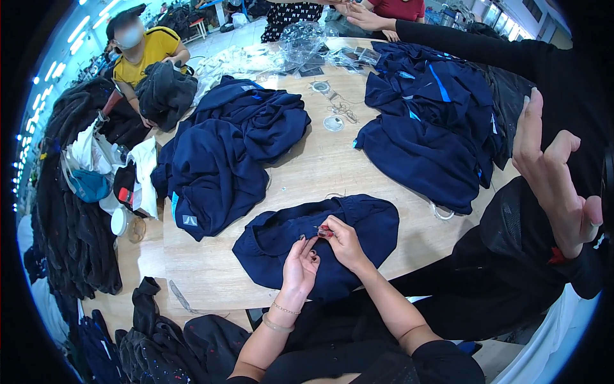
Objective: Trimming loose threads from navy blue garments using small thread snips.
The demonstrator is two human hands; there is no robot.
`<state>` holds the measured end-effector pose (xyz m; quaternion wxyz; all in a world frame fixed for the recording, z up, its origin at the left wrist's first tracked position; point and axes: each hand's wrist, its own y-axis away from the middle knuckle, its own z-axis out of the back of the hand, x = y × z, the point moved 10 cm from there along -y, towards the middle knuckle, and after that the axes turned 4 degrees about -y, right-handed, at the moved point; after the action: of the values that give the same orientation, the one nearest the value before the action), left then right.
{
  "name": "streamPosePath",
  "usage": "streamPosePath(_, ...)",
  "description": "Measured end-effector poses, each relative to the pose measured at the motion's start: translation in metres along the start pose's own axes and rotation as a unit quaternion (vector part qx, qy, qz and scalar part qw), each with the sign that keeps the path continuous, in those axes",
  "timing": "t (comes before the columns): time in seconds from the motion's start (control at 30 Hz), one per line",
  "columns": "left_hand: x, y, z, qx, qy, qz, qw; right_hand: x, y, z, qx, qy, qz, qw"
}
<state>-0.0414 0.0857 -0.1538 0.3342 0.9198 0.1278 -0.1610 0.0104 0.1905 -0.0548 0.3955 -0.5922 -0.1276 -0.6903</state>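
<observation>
A dark navy garment [377, 221] lies bunched on the table in front of me, its opening facing up. My right hand [345, 246] is closed around small red thread snips [325, 232], with the tip pointing left over the cloth. Close beside it, my left hand [299, 267] pinches the garment's fabric between thumb and fingers. The other fingers of that hand are curled, and its fingertips almost meet the snips. Whether a thread lies between them is too small to make out.
Navy garment piles lie at left [217, 147] and right [422, 141]. Between them sit a tape roll [333, 123] and loose cords. A co-worker in black reaches in from the right, one hand [550, 179] raised. A person in yellow [163, 48] handles dark cloth. A white-lidded jar [120, 221] stands left.
</observation>
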Motion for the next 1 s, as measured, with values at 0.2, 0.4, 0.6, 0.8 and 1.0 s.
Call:
streamPosePath(0.2,-0.0002,0.0015,-0.0011,-0.001,0.001,-0.001,1.0,-0.0055,0.0023,-0.0004,0.004,-0.015,-0.021,1.0)
streamPosePath(0.4,0.0001,0.0017,-0.0008,-0.002,0.001,-0.002,1.0,-0.0042,0.0017,-0.0001,0.005,-0.012,-0.018,1.0)
streamPosePath(0.6,-0.0001,0.003,-0.0008,-0.007,0.0,-0.003,1.0,-0.0045,0.0031,-0.0005,0.006,-0.003,-0.017,1.0)
streamPosePath(0.8,0.001,0.0029,0.0008,-0.003,0.004,-0.005,1.0,-0.0063,0.0051,-0.0017,0.011,-0.004,-0.021,1.0)
streamPosePath(1.0,0.0015,0.0015,0.0024,-0.006,0.005,-0.006,1.0,-0.0086,0.0055,-0.0022,0.011,-0.013,-0.028,0.999)
